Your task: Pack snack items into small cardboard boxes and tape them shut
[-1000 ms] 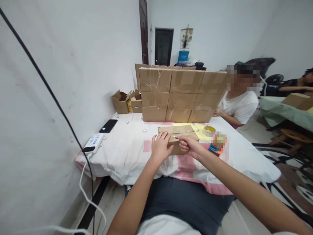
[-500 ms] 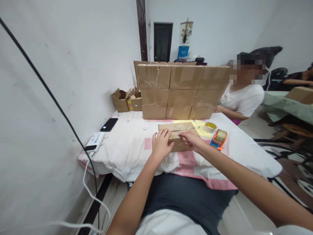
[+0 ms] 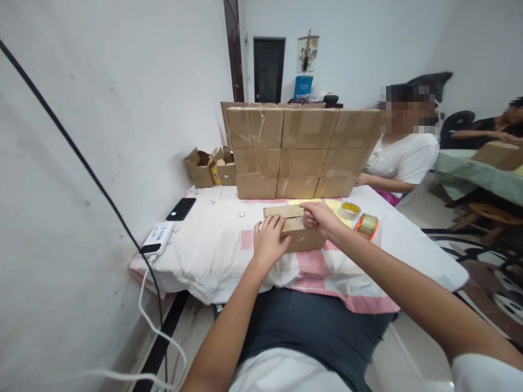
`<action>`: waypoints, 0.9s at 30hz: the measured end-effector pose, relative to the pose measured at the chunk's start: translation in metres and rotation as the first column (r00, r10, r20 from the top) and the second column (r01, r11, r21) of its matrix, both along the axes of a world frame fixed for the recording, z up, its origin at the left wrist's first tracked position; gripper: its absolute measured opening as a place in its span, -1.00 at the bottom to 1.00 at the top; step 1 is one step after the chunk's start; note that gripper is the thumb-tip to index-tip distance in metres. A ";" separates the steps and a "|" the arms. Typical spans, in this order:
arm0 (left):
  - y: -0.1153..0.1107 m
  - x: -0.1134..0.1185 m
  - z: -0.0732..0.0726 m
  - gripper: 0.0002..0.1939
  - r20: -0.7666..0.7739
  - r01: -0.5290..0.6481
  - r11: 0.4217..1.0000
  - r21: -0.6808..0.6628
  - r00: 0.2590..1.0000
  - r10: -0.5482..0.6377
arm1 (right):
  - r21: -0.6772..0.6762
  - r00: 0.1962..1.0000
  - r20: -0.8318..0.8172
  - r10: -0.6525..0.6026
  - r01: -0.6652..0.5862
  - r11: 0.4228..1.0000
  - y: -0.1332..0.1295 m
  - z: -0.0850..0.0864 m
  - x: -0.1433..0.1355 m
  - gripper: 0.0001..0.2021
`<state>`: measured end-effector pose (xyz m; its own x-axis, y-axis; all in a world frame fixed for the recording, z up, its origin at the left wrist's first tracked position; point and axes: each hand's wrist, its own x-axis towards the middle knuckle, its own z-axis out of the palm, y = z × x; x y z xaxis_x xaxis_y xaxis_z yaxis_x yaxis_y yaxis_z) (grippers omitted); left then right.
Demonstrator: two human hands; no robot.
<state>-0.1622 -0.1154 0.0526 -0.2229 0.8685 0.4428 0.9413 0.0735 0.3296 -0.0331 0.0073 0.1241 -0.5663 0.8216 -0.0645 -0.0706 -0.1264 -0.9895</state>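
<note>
From here I see the carton [image 3: 307, 239] lying long side left-to-right beneath the separated hands, left hand [image 3: 269, 234] spread upon its left end, right hand [image 3: 321, 218] curled over its right half, grip unclear.

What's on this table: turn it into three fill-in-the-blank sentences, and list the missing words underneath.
The left hand rests at the ____ end, not the right end, of the box.
The stack of boxes beyond it shows ____ rows on its front.
The phone on the tablecloth is ____ in colour.
Missing words: left; three; black.
</note>
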 end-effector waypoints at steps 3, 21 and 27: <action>0.001 0.000 -0.001 -0.46 0.003 -0.007 1.000 0.003 1.000 0.007 | 0.033 0.996 -0.086 -0.004 0.007 0.999 0.008 0.022 -0.013 -0.61; 0.000 -0.001 -0.003 -0.47 -0.011 0.000 1.000 0.026 1.000 0.000 | -0.121 0.987 0.153 -0.046 0.065 0.991 -0.031 -0.012 0.000 -0.68; -0.001 0.000 -0.001 -0.45 -0.028 -0.006 1.000 0.006 1.000 0.006 | -0.118 0.984 0.172 -0.044 0.065 0.991 -0.038 -0.021 0.006 -0.65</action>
<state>-0.1622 -0.1166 0.0512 -0.2157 0.8643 0.4544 0.9496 0.0773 0.3037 -0.0272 -0.0303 0.1035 -0.4935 0.8309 -0.2570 0.0855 -0.2476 -0.9651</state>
